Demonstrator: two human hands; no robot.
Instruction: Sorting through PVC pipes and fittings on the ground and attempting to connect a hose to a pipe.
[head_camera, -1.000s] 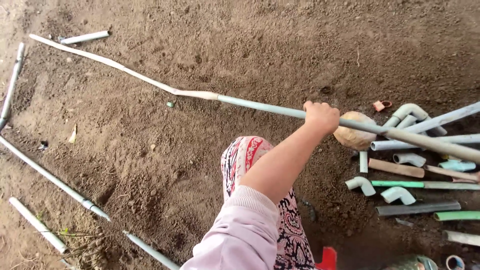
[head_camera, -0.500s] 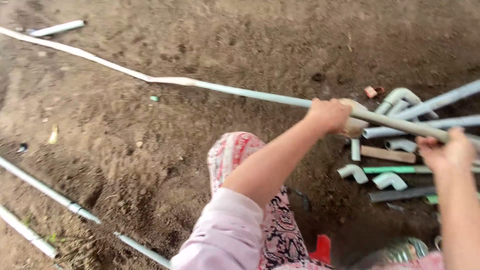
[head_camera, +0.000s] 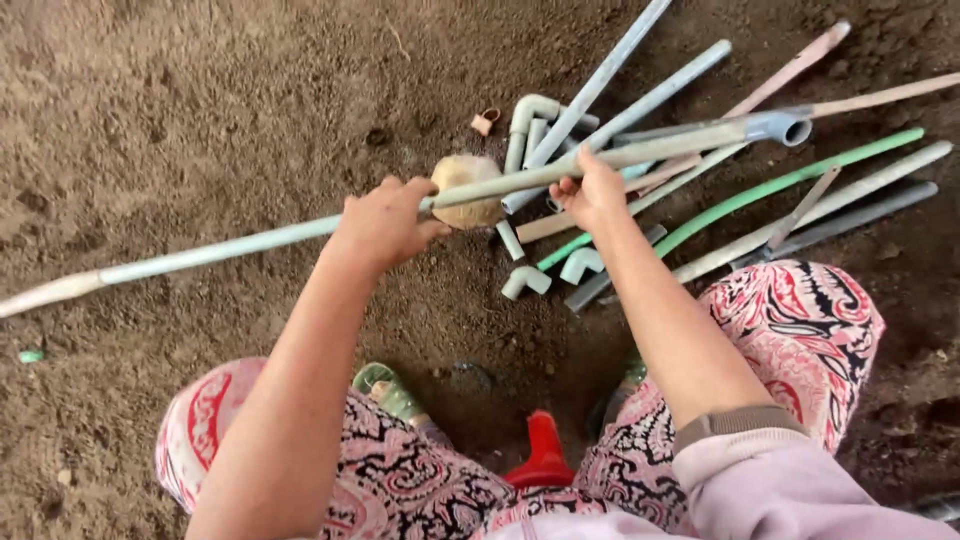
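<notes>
- The left hand (head_camera: 385, 222) is wrapped around a long pale pipe (head_camera: 250, 240), fingers curled over the top; the right hand (head_camera: 592, 190) is closed on the same pipe further along, towards its grey socket end (head_camera: 780, 127).
- The pipe runs across in front of the person, held just above the dirt ground (head_camera: 200, 110), its far left part trailing well past the left hand.
- It looks like thin plastic tubing: probably light, fairly stiff yet prone to bend over such a length, and dusty rather than slippery. Two spread grips near the middle seem sensible for balance.
- Just beyond the left hand, between both hands, sits a round tan coconut-like lump (head_camera: 467, 190), touching or right under the pipe.
- Past the right hand lies a heap of other pipes: a green one (head_camera: 790, 185), grey ones (head_camera: 640, 105), plus white elbow fittings (head_camera: 527, 282). They could snag the socket end.
- Nearer than the hands are patterned trousers (head_camera: 800, 330) and a red object (head_camera: 545, 455).
</notes>
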